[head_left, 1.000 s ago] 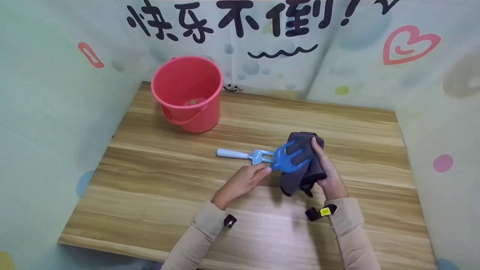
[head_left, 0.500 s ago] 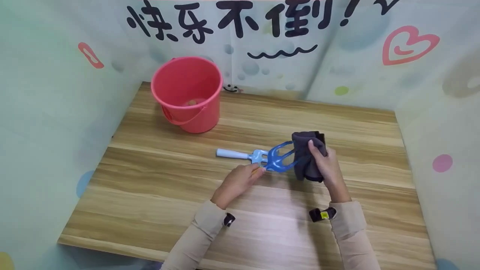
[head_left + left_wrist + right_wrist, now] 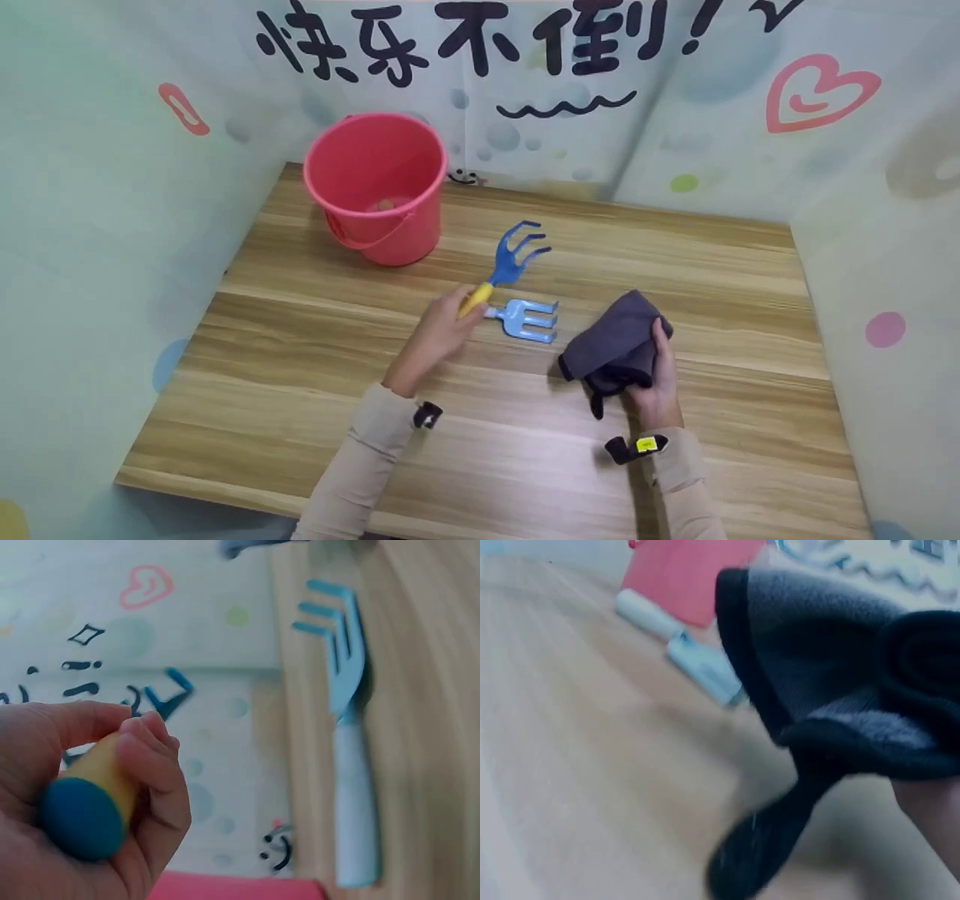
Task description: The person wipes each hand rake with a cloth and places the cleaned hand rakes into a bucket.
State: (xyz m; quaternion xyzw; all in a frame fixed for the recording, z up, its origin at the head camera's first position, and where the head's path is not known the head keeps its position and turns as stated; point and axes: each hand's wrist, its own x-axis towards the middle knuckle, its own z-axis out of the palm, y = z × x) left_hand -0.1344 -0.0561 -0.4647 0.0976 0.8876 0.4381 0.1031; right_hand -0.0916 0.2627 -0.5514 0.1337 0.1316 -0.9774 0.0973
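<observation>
In the head view the left hand (image 3: 439, 330) grips the yellow handle of a blue claw rake (image 3: 508, 262), its three bent tines raised toward the back. In the left wrist view the fingers curl round that handle (image 3: 90, 802). A light blue fork (image 3: 525, 319) with a pale handle lies on the table, partly behind the left hand. At the right, the right hand (image 3: 658, 382) holds a folded dark grey cloth (image 3: 619, 341) with black edging, thumb on its upper side. A black loop (image 3: 757, 847) hangs from the cloth in the right wrist view.
A red bucket (image 3: 416, 229) stands at the back left of the wooden table (image 3: 300, 390), its handle hanging down in front and something small inside. Behind the table is a printed wall sheet (image 3: 705, 142) with black characters.
The left hand has drawn the claw rake away from the cloth, to the left and back, its tines turned upward. The right hand has lowered the cloth toward the front, where it hangs looser.
</observation>
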